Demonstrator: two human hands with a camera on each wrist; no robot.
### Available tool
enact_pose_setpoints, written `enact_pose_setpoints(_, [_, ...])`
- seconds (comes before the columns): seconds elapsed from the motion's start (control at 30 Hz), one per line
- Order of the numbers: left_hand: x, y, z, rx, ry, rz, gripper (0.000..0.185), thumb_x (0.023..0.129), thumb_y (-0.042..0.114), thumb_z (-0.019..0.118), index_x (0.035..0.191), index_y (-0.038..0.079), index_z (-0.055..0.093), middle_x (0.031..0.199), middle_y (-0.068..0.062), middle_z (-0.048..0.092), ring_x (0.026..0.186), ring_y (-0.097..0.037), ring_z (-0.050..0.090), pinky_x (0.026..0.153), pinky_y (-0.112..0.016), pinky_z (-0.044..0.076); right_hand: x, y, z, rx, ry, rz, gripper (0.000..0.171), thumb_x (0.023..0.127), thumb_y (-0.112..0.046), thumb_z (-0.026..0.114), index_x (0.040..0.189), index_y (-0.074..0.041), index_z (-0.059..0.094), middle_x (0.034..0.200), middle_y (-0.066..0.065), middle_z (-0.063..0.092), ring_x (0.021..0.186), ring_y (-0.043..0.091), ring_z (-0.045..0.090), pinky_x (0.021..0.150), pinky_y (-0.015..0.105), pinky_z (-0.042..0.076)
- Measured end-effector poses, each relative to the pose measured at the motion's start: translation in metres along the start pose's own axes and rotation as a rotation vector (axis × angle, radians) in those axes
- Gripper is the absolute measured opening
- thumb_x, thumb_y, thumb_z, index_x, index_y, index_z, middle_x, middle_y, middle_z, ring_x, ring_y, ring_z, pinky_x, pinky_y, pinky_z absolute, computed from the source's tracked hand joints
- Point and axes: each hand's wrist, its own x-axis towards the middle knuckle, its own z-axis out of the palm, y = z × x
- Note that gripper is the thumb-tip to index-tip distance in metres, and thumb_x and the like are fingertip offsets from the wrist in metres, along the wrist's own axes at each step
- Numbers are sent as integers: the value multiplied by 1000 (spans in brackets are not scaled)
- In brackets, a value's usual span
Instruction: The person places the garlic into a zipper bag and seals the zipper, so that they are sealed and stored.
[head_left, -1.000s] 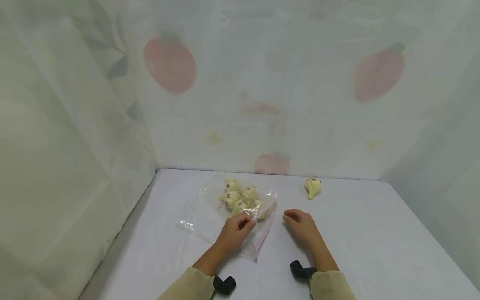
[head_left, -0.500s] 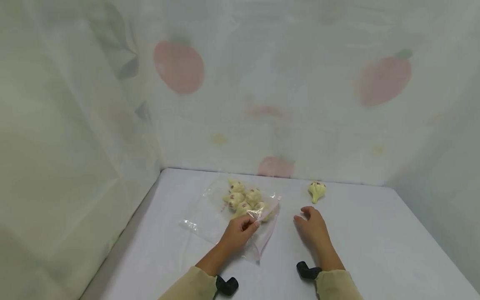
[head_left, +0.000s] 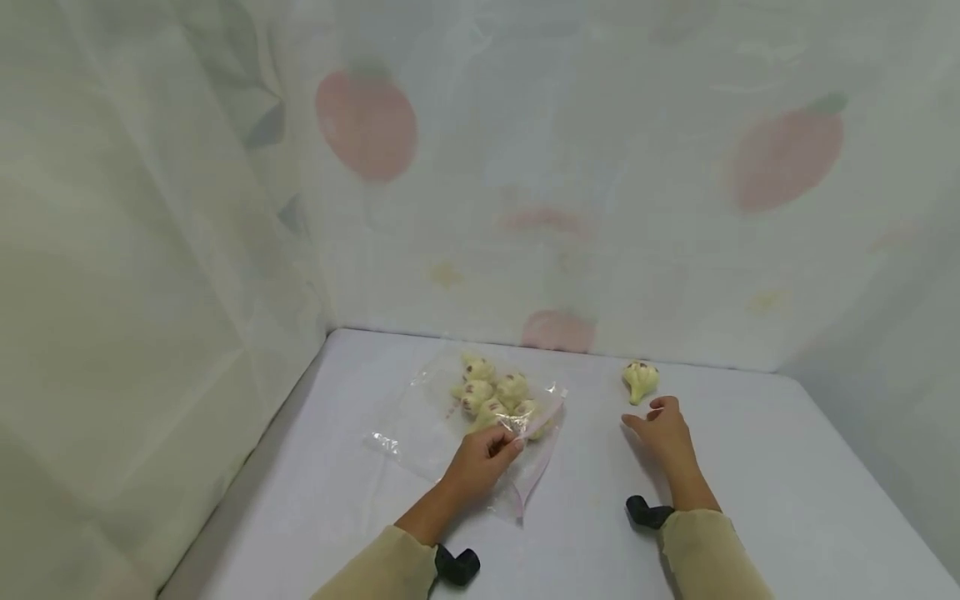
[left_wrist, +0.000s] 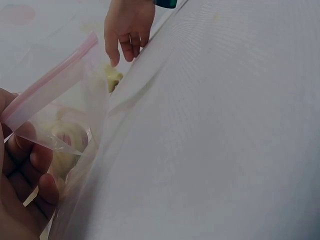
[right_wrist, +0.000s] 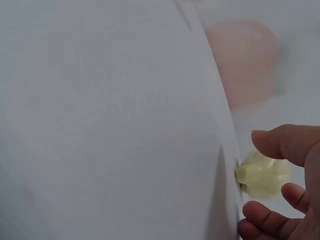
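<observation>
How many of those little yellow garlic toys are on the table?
6 that I can see: five bunched inside the clear bag pinched by the left hand, one loose garlic just beyond the right hand. More may be hidden in the pile.

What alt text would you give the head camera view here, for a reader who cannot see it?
A person's left hand pinches the pink-sealed mouth of a clear zip bag holding several pale garlic bulbs on a white table. The right hand, fingers loosely spread, reaches toward a single loose garlic bulb near the back edge. A fruit-printed curtain hangs behind.
</observation>
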Motion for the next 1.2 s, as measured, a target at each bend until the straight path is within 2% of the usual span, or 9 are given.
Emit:
enact_pose_setpoints(0.1, [1,1,0,-1,0,0,18,96,30,65,82,19,65,67,7,50,59,-3,43,53,-20,39,9,3,-10,7,0,11,83,89,-41,68,143,4,22,135,32,43,117,46,49,92,54,44])
enact_pose_setpoints(0.27, [3,1,-1,1,-3,13,20,96,31,64,82,17,66,68,5,51,59,-3,44,53,-20,40,23,6,-23,-6,-3,8,100,89,-42,68,155,-3,3,139,36,40,124,51,44,100,60,39])
enact_pose_setpoints(0.43, [6,1,-2,8,-2,14,20,96,32,64,82,18,65,68,6,51,59,-3,44,54,-20,39,35,5,-26,-61,-30,-64,108,88,-39,70,156,-5,-7,141,39,38,128,53,41,102,62,38])
enact_pose_setpoints(0.63, [1,-3,2,-19,2,-20,19,96,28,65,81,16,65,66,7,48,58,-2,42,53,-19,38,43,-3,-26,-126,-95,-117,109,90,-37,69,155,-4,-12,143,43,32,132,56,36,105,65,33])
enact_pose_setpoints(0.83, [1,-6,4,-42,22,4,19,96,27,64,82,16,66,66,6,49,57,-1,42,52,-19,38,55,-11,-25,-236,-145,-130,108,90,-39,68,155,-6,-12,145,45,26,132,60,31,105,68,29])
enact_pose_setpoints(0.97, [3,-6,6,-44,2,22,20,96,29,64,81,17,66,65,7,49,57,0,42,52,-17,38,61,-13,-23,-315,-155,-130,108,88,-37,71,154,-1,-6,141,45,32,127,60,38,104,69,29])
enact_pose_setpoints(1.07, [3,-5,9,-42,-18,36,20,96,29,65,81,17,66,65,7,50,58,1,42,53,-17,38,58,-12,-23,-364,-141,-112,104,86,-33,71,152,4,-1,138,44,36,123,58,42,101,70,29])
enact_pose_setpoints(1.2, [2,-2,13,-26,-28,44,18,96,28,65,81,17,66,66,7,51,58,1,43,53,-16,38,53,-9,-24,-373,-104,-65,91,86,-27,67,151,1,10,133,43,42,116,58,46,95,66,33])
